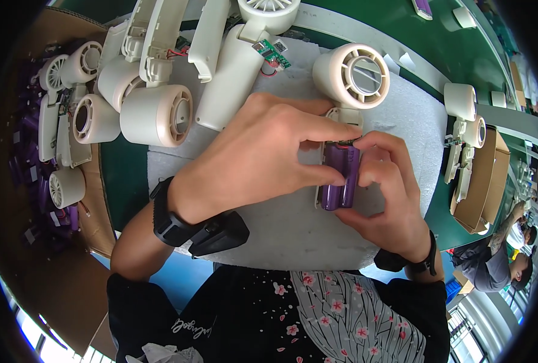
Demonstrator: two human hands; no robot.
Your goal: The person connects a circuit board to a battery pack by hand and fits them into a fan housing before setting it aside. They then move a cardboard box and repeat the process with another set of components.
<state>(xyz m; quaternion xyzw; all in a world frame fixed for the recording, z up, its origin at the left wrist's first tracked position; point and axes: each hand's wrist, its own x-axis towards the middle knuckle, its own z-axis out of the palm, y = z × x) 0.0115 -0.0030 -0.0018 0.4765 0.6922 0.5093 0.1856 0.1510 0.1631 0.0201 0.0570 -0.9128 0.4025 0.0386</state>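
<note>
Both hands work on a purple two-cell battery pack [340,172] that lies in the handle of a cream handheld fan [343,75]. My left hand [263,151] reaches over from the left, its index finger at the top of the pack and its thumb against the side. My right hand [390,193] curls round from the right, fingertips at the pack's upper corner and thumb near its lower end. The handle's pale edge shows beside the pack; most of it is covered. A green circuit board [271,53] with red wires lies on a neighbouring fan body [232,78].
Several cream fan parts [157,115] crowd the grey foam mat [251,233] at the upper left. A cardboard box [99,199] on the left holds purple batteries and fan heads. More fan parts [461,101] and a small carton [484,181] stand right. Another person [493,266] sits farther right.
</note>
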